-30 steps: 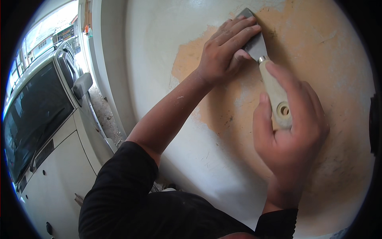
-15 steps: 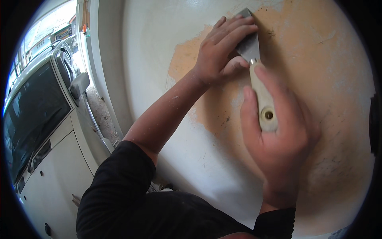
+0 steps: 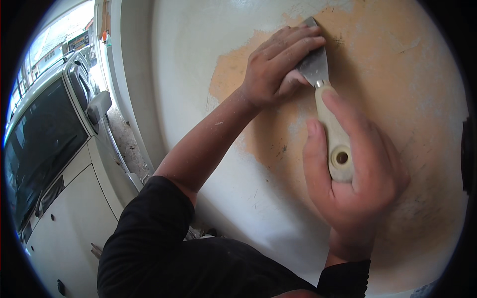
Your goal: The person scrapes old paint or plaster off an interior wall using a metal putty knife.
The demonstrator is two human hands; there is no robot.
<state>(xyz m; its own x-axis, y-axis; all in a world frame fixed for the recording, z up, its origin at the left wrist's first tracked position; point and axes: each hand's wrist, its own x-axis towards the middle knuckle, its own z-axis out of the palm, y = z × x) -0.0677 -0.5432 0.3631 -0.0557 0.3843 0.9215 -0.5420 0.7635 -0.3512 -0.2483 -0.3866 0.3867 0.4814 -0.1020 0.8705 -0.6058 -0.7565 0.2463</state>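
A putty knife (image 3: 340,149) with a pale handle and a metal blade (image 3: 316,65) lies against a wall (image 3: 392,74), blade toward the top. My right hand (image 3: 365,164) is wrapped round the handle, its thumb along the left side and a finger reaching up toward the metal neck. My left hand (image 3: 280,62) grips the blade, fingers over its upper part and thumb at its lower left edge. The blade's working edge is partly hidden by those fingers. Around the tool the wall shows a rough orange-tan patch, bordered by whitish coating (image 3: 194,54) on the left.
A light-coloured vehicle (image 3: 74,213) with a dark windscreen and a side mirror (image 3: 99,106) stands at the left. Between it and the work wall rises a pale wall edge (image 3: 134,64). A dark object (image 3: 467,156) sits at the far right rim.
The putty knife has slid a little downward and to the right along the wall, my right hand moving with it. My left fingers have shifted slightly down with the blade.
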